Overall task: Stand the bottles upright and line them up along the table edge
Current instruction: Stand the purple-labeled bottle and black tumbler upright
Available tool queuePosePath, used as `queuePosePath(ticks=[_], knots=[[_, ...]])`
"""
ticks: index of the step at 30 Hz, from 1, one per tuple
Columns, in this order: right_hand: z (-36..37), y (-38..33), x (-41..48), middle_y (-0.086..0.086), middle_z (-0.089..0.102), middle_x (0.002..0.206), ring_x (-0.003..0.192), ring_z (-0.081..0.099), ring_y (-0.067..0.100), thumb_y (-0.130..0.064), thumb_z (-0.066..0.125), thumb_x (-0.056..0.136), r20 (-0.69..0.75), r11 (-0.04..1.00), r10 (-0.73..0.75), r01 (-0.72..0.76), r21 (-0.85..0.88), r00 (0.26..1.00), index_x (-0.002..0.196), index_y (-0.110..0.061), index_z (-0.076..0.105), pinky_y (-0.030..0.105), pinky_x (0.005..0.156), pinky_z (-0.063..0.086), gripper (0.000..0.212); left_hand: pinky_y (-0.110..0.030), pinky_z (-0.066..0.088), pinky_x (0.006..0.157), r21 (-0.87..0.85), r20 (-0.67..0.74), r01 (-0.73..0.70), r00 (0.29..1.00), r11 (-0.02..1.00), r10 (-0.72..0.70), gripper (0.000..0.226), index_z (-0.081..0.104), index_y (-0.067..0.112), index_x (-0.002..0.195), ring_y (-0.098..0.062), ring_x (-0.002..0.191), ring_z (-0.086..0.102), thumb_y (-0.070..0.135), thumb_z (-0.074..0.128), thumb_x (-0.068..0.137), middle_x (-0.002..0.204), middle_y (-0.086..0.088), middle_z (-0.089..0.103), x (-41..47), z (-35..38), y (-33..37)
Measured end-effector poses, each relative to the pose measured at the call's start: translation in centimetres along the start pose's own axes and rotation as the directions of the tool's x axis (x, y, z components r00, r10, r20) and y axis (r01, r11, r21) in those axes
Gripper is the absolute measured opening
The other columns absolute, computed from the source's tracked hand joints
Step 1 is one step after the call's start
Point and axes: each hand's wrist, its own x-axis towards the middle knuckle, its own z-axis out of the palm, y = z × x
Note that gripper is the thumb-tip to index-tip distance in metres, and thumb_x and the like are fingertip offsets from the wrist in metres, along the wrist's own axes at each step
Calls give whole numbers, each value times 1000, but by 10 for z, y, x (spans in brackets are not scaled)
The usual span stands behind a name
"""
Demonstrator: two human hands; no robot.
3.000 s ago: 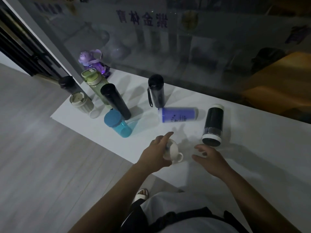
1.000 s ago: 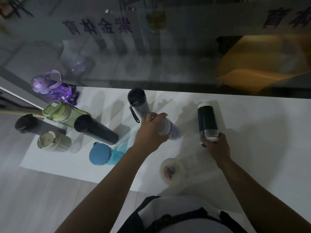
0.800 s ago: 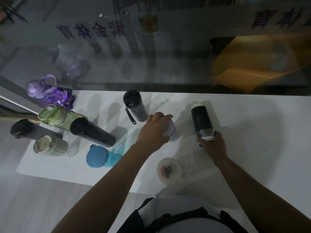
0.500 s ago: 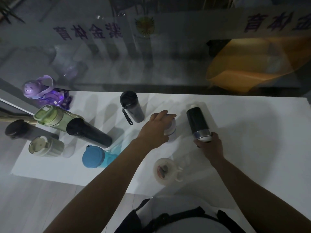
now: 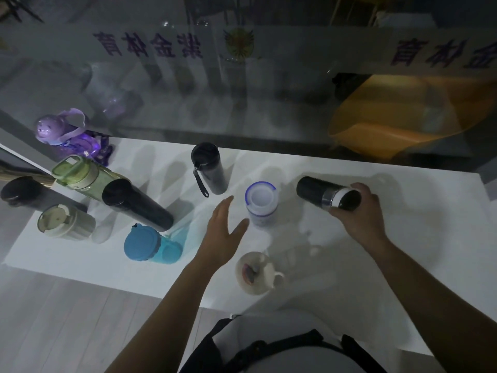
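On the white table [image 5: 403,238] | left hand [image 5: 223,232] spread, holding nothing, beside upright purple bottle [image 5: 261,205] | right hand [image 5: 357,211] gripping tilted black bottle [image 5: 322,192]

R hand [image 5: 357,211] grips tilted black flask [image 5: 322,193]; L hand [image 5: 224,232] open beside upright blue-trim bottle [image 5: 261,205] — white table [image 5: 403,238].

Bottles Across the Table

A cluster of bottles [image 5: 134,203] stood at the left end of the table [image 5: 403,265]. Right of it a strapped bottle [image 5: 209,168] stood toward the back, with the middle bottle [image 5: 261,203] just right of it and nearer. Further right, the flask [image 5: 320,191] was tilted in the right hand [image 5: 357,216]. A mug [image 5: 254,273] sat near the front edge, before the middle bottle.
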Motion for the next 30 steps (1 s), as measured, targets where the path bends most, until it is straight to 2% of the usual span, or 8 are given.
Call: queuePosePath(ticks=[4, 7, 10, 14, 20, 23, 26, 30], knots=[[-18, -21, 8, 9, 47, 129, 116, 48, 32, -33, 83, 65, 43, 976, -130, 136, -172, 991, 128, -31, 45, 43, 93, 48, 74, -39, 26, 118, 74, -18, 101, 995, 992, -100, 58, 33, 16, 146, -24, 141, 32, 31, 56, 94, 153, -4, 36, -23, 14, -37], [-25, -33, 8, 9, 48, 129, 117, 45, 33, -38, 83, 66, 129, 928, -176, 208, -308, 976, 132, -30, 44, 45, 91, 49, 77, -47, 28, 117, 210, 58, 183, 978, 960, -199, 68, 29, 21, 148, -29, 143, 29, 27, 64, 89, 156, -7, 30, -33, 23, -61], [-28, -36, 0, 9, 49, 128, 117, 44, 32, -41, 81, 67, 196, 878, -193, 258, -402, 961, 133, -30, 43, 43, 87, 49, 77, -53, 22, 117, 367, 118, 238, 947, 899, -299, 79, 20, 30, 149, -33, 147, 17, 43, 65, 86, 161, -7, 16, -43, 32, -76], [-31, -25, -16, 8, 49, 129, 119, 42, 31, -39, 80, 69, 228, 868, -195, 276, -412, 954, 134, -30, 41, 42, 87, 48, 77, -57, 20, 117, 461, 127, 233, 938, 856, -323, 87, 15, 32, 150, -34, 148, 9, 56, 64, 82, 162, -7, 7, -54, 40, -82], [-32, -11, -28, 4, 39, 141, 125, 38, 33, -39, 75, 75, 225, 897, -217, 285, -337, 950, 141, -33, 34, 48, 94, 47, 78, -57, 24, 116, 458, 89, 311, 916, 833, -391, 85, 16, 30, 151, -33, 149, 10, 44, 67, 84, 163, -6, 5, -77, 48, -83], [-35, -15, -26, 4, 37, 146, 132, 34, 34, -44, 75, 74, 246, 884, -220, 300, -358, 944, 143, -33, 31, 53, 101, 41, 82, -56, 24, 116, 433, 70, 359, 901, 827, -428, 84, 16, 29, 151, -33, 148, 12, 40, 66, 85, 163, -6, 6, -89, 47, -81], [-38, -29, -27, 3, 36, 149, 137, 30, 33, -50, 71, 76, 238, 859, -270, 345, -378, 933, 142, -33, 32, 54, 105, 36, 78, -55, 23, 117, 369, 44, 406, 891, 836, -452, 83, 17, 29, 151, -33, 148, 15, 40, 67, 85, 162, -7, 11, -100, 39, -79], [-35, -62, -45, 2, 44, 145, 132, 39, 28, -50, 68, 80, 241, 846, -376, 438, -304, 894, 140, -31, 39, 52, 105, 38, 69, -52, 18, 120, 347, 49, 395, 898, 850, -438, 74, 20, 33, 149, -27, 149, 13, 44, 61, 88, 162, -2, 13, -113, 14, -64]])
